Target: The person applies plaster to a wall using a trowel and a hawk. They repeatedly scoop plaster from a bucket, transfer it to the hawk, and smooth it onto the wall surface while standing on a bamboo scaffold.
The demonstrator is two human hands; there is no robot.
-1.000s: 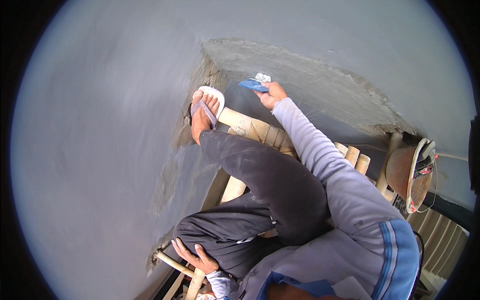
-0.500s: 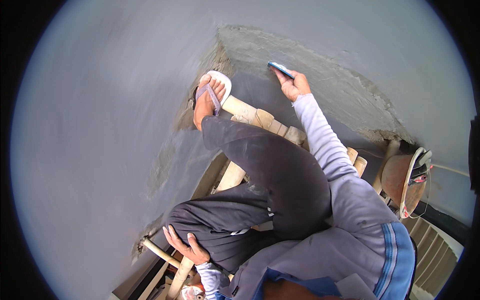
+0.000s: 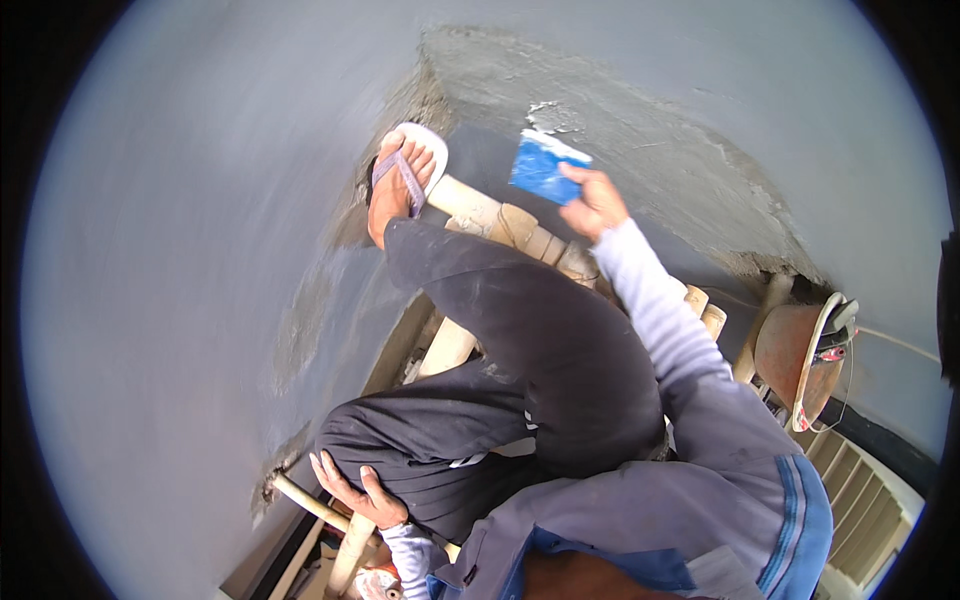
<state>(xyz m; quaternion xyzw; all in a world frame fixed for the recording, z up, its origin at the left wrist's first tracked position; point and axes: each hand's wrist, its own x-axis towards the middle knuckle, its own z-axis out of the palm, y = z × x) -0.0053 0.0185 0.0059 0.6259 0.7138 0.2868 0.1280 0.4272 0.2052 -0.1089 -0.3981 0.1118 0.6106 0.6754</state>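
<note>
In my right hand [image 3: 597, 204] I grip a flat blue scraper [image 3: 548, 168], thumb on its near face. White paste lines the scraper's far edge. Just beyond that edge, a fresh white smear of paste [image 3: 553, 117] sticks to the rough grey cement patch [image 3: 640, 130] on the wall. The scraper seems a little off the wall; whether it touches is hard to tell. My left hand [image 3: 362, 492] rests on my bent knee, fingers stretched and apart, with nothing in it.
My sandalled foot [image 3: 405, 180] stands by a pale pipe [image 3: 465, 203] against the wall corner. More pipes run beneath my legs. A stained bucket [image 3: 790, 350] with tools in it hangs at the right. Behind it is a slatted pale panel [image 3: 860, 495]. Smooth grey wall [image 3: 170, 250] fills the left.
My right hand has drawn back toward me and turned the scraper, so its broad blue face now shows. A white smear now shows on the cement patch. My left hand stays on the knee.
</note>
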